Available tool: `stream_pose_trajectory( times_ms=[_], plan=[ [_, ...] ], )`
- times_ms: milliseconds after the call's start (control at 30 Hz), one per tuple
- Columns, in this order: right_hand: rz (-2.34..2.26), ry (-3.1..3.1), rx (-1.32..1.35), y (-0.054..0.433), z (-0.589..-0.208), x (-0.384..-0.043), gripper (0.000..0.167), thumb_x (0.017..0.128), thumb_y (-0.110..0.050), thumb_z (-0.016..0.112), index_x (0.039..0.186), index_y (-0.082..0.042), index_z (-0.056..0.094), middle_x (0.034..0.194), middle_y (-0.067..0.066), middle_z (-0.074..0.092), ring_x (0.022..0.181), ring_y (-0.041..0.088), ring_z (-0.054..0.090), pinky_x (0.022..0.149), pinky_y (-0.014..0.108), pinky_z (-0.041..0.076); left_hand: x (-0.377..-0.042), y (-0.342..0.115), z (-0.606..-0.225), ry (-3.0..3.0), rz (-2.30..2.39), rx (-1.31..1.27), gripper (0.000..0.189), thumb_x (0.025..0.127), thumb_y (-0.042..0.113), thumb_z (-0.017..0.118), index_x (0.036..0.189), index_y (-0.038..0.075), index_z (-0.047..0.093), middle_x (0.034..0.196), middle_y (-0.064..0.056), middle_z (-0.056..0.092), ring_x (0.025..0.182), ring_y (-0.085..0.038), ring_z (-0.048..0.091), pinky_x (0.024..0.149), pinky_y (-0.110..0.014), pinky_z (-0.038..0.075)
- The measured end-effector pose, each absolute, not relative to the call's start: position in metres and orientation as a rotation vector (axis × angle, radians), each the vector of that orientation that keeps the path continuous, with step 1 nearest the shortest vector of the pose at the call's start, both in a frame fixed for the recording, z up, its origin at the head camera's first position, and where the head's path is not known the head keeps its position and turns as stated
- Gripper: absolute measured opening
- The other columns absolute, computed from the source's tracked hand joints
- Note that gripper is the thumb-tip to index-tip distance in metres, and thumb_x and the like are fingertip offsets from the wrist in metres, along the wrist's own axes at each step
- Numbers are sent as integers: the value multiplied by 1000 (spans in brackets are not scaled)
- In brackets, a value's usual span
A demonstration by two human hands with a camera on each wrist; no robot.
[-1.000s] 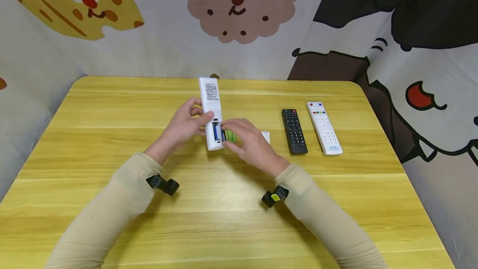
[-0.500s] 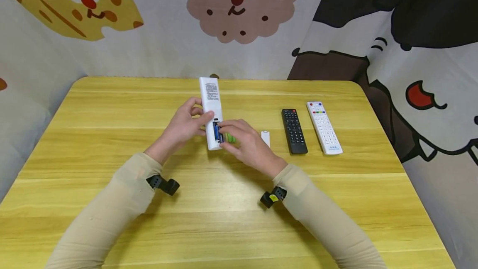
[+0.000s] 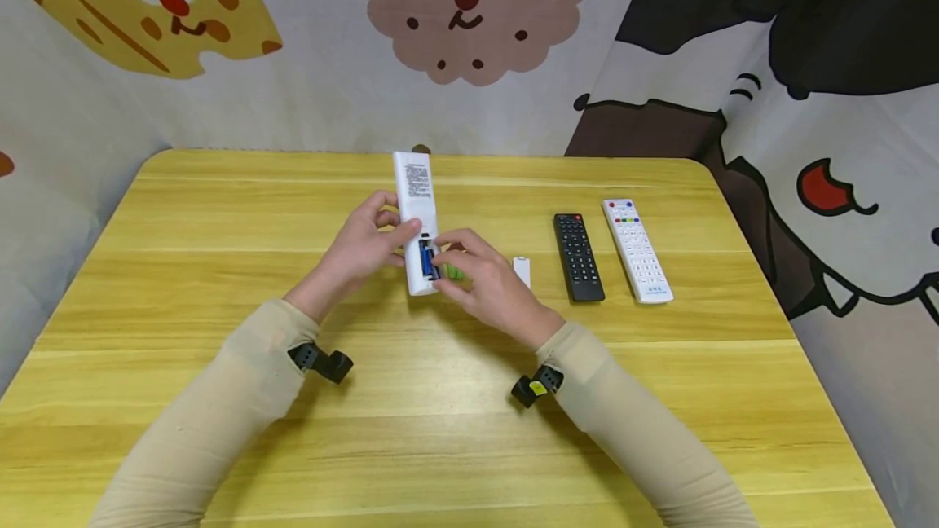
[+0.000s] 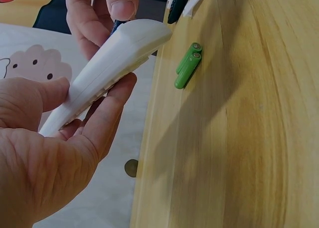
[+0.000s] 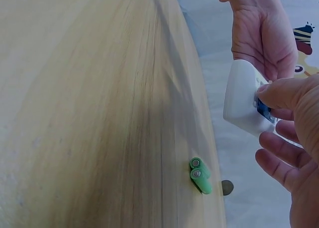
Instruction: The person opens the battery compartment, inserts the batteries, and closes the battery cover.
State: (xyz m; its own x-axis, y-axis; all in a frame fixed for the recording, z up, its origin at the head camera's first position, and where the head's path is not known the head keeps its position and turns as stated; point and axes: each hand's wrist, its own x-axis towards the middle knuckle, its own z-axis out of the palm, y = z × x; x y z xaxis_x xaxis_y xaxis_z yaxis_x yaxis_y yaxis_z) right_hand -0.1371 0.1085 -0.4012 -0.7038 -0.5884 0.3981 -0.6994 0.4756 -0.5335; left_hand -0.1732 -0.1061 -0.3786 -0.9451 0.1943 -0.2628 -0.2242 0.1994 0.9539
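Note:
My left hand (image 3: 363,241) grips a white remote control (image 3: 416,200) by its side, thumb across the printed back. The back faces me with its battery compartment uncovered, and a blue battery (image 3: 425,261) lies inside. My right hand (image 3: 486,274) bends over the compartment's right side and pinches a second dark blue battery there, mostly hidden by the fingers in the head view. In the right wrist view the thumb presses at the blue battery (image 5: 265,110). Two green batteries (image 4: 188,67) lie side by side on the table below the remote.
A small white battery cover (image 3: 522,270) lies just right of my right hand. Farther right are a black remote (image 3: 578,259) and another white remote (image 3: 637,253), both buttons up. The wooden table (image 3: 440,446) meets a cartoon-printed cloth at its far edge.
My right hand has shifted slightly left, bringing the second blue battery from beside the remote into the compartment. Its index finger has since lifted a little. My left hand has hardly moved.

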Motion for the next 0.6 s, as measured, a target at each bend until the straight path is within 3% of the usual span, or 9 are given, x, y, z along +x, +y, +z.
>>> stream_pose_trajectory(
  times_ms=[600],
  plan=[
    [1085,-2603,1072,109,-403,-138,22,95,-12,76,115,-3,73,137,12,54,114,23,62,96,25,57,-171,-105,-378,2162,1794,-1,35,107,16,58,137,5,45,116,-20,60,100,-32,69,75,-38,65]
  ],
)
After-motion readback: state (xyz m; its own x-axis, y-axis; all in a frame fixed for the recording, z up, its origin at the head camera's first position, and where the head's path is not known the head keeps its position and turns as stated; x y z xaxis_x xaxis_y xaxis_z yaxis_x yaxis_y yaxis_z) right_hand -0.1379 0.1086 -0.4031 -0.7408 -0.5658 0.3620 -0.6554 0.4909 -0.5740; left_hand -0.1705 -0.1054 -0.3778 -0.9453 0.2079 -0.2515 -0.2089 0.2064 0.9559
